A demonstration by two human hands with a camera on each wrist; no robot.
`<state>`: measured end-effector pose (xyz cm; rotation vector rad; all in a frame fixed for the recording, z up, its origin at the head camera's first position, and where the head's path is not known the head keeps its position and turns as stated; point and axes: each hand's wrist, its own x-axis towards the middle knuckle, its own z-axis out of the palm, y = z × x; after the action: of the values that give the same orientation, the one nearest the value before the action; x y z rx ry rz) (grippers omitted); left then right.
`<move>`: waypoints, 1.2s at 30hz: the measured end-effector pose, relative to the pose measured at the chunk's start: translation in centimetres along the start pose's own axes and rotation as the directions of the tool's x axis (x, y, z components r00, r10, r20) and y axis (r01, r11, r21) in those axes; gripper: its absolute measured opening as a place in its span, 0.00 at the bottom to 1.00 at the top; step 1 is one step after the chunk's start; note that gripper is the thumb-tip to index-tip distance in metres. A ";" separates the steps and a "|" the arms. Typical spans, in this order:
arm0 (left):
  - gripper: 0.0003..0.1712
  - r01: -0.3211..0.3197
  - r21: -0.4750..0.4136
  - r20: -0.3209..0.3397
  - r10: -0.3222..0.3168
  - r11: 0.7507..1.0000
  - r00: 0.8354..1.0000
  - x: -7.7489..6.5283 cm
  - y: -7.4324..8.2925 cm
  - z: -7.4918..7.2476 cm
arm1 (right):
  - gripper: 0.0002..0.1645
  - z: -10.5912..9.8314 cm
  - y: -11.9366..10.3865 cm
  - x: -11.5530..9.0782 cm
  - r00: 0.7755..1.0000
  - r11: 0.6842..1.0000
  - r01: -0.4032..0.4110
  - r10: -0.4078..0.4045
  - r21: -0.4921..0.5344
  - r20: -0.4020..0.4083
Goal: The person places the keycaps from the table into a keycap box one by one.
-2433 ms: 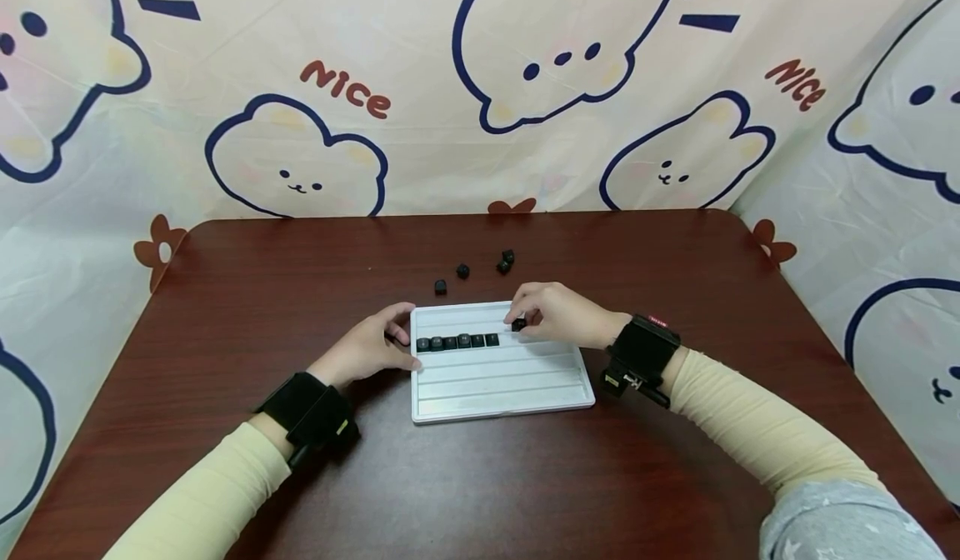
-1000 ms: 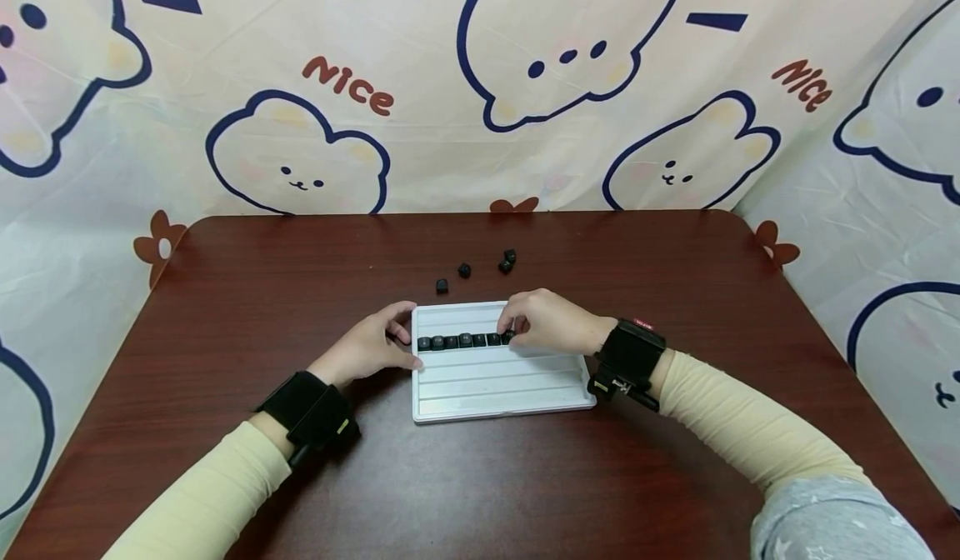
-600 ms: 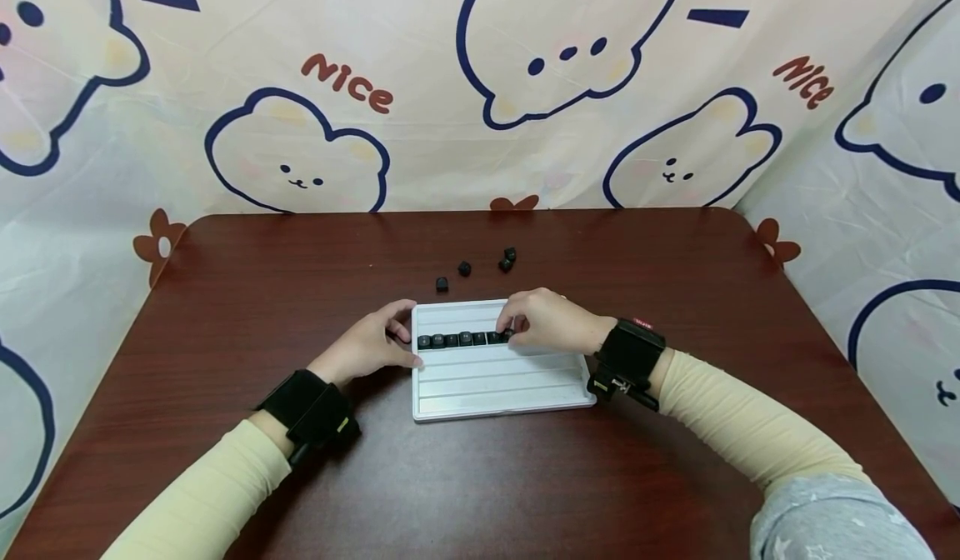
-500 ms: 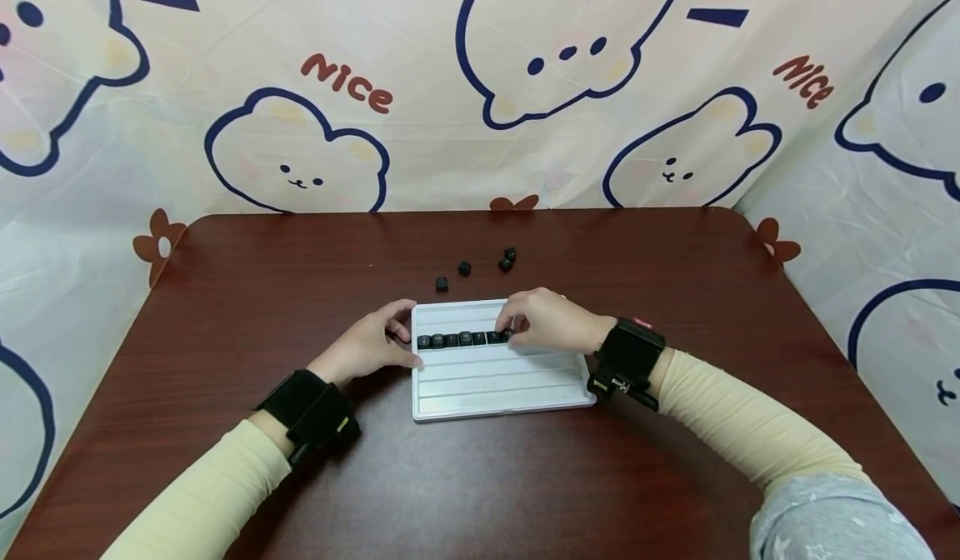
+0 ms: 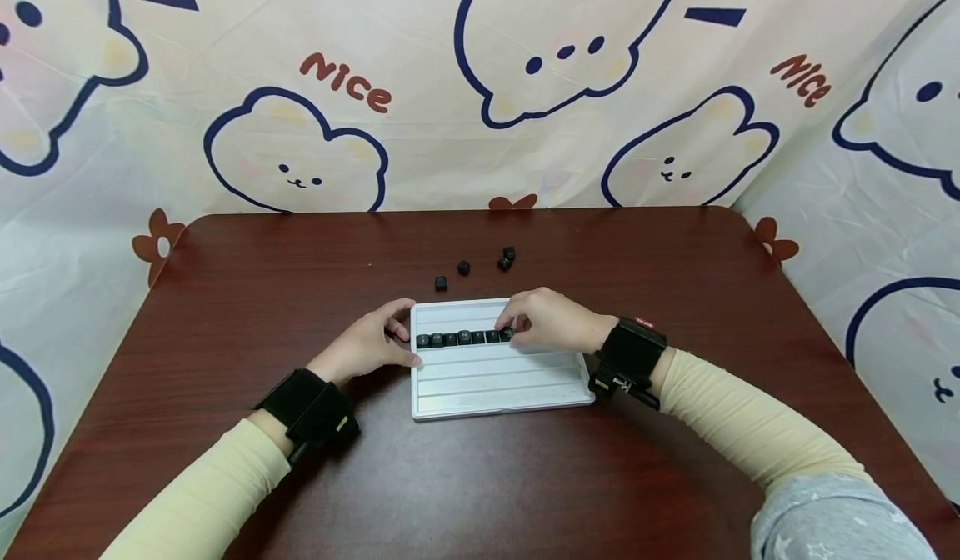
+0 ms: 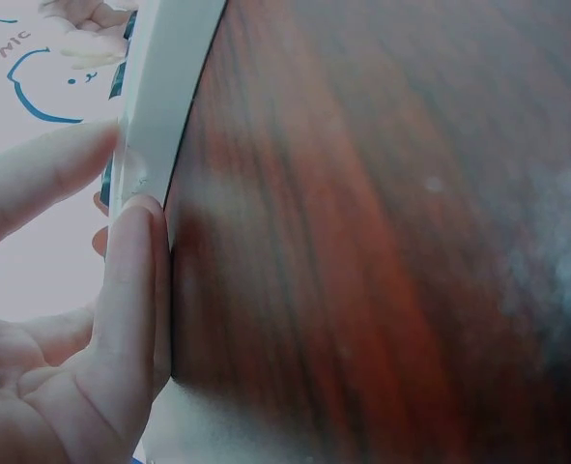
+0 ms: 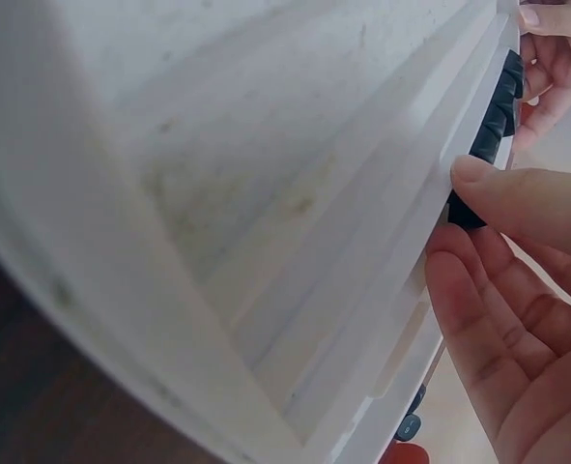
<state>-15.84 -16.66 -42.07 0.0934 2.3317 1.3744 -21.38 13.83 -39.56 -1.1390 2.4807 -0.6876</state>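
A white ridged tray (image 5: 487, 385) lies on the table, carrying a row of black keycaps (image 5: 451, 339) along one of its grooves. My left hand (image 5: 367, 343) holds the tray's left edge, thumb toward the front and index finger near the far corner. In the left wrist view the thumb (image 6: 130, 290) presses against the tray's side wall (image 6: 159, 126). At the row's right end, my right hand (image 5: 558, 320) pinches a keycap (image 7: 466, 211) between thumb and fingers. That keycap sits in line with the others, partly hidden by the fingers in the head view.
Beyond the tray, several loose keycaps lie on the brown table: one keycap (image 5: 441, 283) near the tray's far edge, another keycap (image 5: 463, 267) farther back, and a touching pair (image 5: 505, 263) to the right. A patterned cloth (image 5: 420, 127) hangs behind the table (image 5: 300, 260).
Since the oldest frame, my right hand has moved left and slightly nearer, bringing its keycap to the row's right end. Over the last second both hands stay nearly still.
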 end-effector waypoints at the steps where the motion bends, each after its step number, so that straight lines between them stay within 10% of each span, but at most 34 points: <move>1: 0.51 -0.001 0.000 -0.001 0.001 1.000 1.000 0.0 0.0 0.0 | 0.14 0.0 0.0 0.0 1.000 1.000 0.001 -0.001 -0.002 -0.001; 36: 0.51 0.003 0.010 -0.020 -0.002 1.000 1.000 0.1 0.1 0.2 | 0.16 -4.4 1.5 0.8 0.997 0.997 -0.079 0.079 -0.020 -0.006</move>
<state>-15.83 -16.47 -42.12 0.0799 2.3552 1.3683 -24.90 15.30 -36.83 -1.0416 2.5275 -0.6455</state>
